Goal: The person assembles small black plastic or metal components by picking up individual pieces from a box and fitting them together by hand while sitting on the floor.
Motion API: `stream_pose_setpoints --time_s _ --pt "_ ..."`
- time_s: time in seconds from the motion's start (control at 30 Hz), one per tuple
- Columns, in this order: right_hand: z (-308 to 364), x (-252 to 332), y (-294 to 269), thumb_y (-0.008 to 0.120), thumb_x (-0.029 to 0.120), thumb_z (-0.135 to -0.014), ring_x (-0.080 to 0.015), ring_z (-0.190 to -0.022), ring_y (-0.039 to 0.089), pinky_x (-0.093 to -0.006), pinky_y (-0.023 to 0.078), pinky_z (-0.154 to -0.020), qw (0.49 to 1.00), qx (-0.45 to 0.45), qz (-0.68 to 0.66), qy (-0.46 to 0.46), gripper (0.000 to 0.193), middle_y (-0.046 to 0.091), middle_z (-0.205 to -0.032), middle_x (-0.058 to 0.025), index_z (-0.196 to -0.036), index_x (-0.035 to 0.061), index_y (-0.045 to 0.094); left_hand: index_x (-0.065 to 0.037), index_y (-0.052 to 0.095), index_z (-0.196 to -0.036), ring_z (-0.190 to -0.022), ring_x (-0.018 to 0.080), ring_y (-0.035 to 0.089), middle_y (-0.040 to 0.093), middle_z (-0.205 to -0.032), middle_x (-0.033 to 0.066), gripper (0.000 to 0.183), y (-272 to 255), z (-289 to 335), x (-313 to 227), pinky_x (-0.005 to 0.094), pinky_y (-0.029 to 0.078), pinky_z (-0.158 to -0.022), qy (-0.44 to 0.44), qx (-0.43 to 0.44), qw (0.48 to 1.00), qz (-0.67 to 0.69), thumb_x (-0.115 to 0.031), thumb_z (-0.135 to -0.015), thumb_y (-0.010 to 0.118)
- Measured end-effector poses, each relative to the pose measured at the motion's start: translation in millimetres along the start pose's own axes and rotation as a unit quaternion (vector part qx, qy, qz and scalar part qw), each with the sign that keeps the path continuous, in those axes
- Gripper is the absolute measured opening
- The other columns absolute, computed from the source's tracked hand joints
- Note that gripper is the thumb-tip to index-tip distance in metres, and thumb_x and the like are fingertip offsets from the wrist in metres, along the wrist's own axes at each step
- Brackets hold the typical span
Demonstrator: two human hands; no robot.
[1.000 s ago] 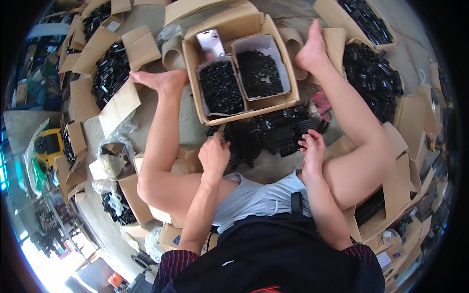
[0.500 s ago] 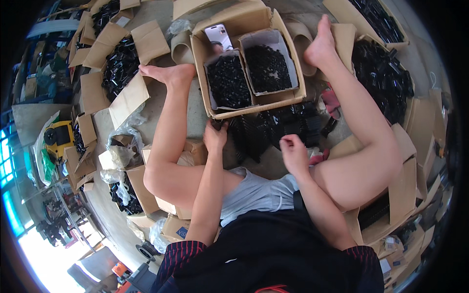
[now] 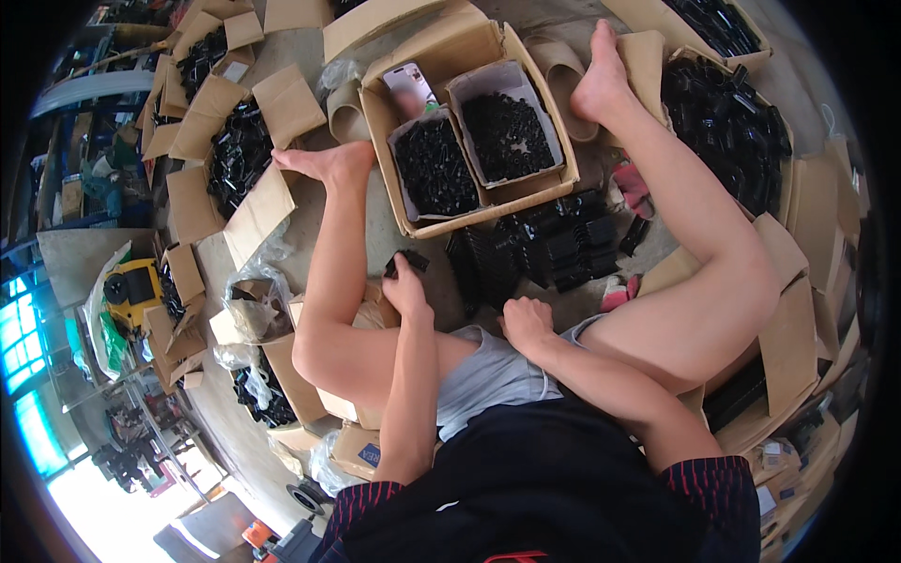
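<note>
My left hand [image 3: 406,289] pinches a small black plastic part [image 3: 409,265] between thumb and fingers, in front of my left shin. My right hand [image 3: 527,324] is curled closed near my shorts; whatever its fingers hold, if anything, is hidden. On the floor beyond my hands lie rows of black ribbed plastic parts [image 3: 582,246]. Behind them stands a cardboard box [image 3: 488,218] with two inner cartons. Small black pieces [image 3: 434,169] fill the left carton, and more small black pieces [image 3: 507,131] lie in the right one.
A phone [image 3: 410,89] leans inside the box, behind the left carton. Pink-and-grey gloves [image 3: 633,190] lie by my right leg. Open cartons of black parts [image 3: 727,136] stand at right, others [image 3: 242,155] at left. A yellow machine [image 3: 131,293] sits far left.
My left hand has drawn back from the box's near edge, and the black part now shows in it. My right hand has moved toward me and left, away from the rows of parts.
</note>
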State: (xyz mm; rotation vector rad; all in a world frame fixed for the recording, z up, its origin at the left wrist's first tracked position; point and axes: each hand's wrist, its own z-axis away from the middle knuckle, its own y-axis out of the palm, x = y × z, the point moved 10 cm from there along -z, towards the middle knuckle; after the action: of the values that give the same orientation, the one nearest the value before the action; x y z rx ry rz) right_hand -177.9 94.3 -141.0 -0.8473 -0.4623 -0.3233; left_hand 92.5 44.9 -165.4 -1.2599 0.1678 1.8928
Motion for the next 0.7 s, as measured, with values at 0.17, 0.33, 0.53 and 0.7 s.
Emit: stream_pose_setpoints --time_s 0.17,0.33,0.53,0.7 --pt "2 -9 2 0.07 0.03 -0.086 -0.0403 -0.081 0.072 -0.0499 0.057 -0.073 1.0 -0.016 -0.016 0.014 0.026 0.072 -0.082 -0.0218 -0.086 0.0042 0.075 -0.005 0.052 -0.124 -0.117 0.0269 0.062 0.06 -0.126 0.0089 0.035 -8 56 -41 0.0422 0.052 -0.095 -0.073 0.145 0.954 0.251 -0.033 -0.103 0.058" --pt "21 11 -19 0.066 0.022 -0.083 -0.0401 -0.08 0.072 -0.0499 0.057 -0.07 0.999 -0.022 -0.042 -0.018 0.019 0.072 -0.085 -0.0207 -0.086 0.0046 0.075 -0.004 0.051 -0.134 -0.123 0.0285 0.06 0.06 -0.129 0.0117 0.036 -9 92 -75 0.041 0.054 -0.1 -0.039 0.26 0.931 0.252 -0.011 -0.101 0.061" --pt "43 26 -85 0.07 0.017 -0.084 -0.0358 -0.078 0.069 -0.0461 0.056 -0.069 0.954 -0.229 -0.131 -0.141 0.016 0.069 -0.091 -0.0153 -0.089 0.0024 0.07 -0.002 0.05 -0.139 -0.126 0.0278 0.058 0.061 -0.131 0.0113 0.045 16 124 -93 0.0407 0.053 -0.104 -0.036 0.374 0.904 0.203 -0.004 -0.097 0.065" --pt "46 28 -163 0.068 0.007 -0.091 -0.0267 -0.082 0.072 -0.0317 0.059 -0.073 0.882 -0.202 -0.402 -0.139 0.014 0.07 -0.1 -0.0175 -0.1 -0.0032 0.065 -0.003 0.053 -0.137 -0.12 0.0191 0.062 0.066 -0.125 0.0089 0.049 35 131 -89 0.0385 0.053 -0.101 -0.053 0.41 0.904 0.106 -0.005 -0.092 0.072"
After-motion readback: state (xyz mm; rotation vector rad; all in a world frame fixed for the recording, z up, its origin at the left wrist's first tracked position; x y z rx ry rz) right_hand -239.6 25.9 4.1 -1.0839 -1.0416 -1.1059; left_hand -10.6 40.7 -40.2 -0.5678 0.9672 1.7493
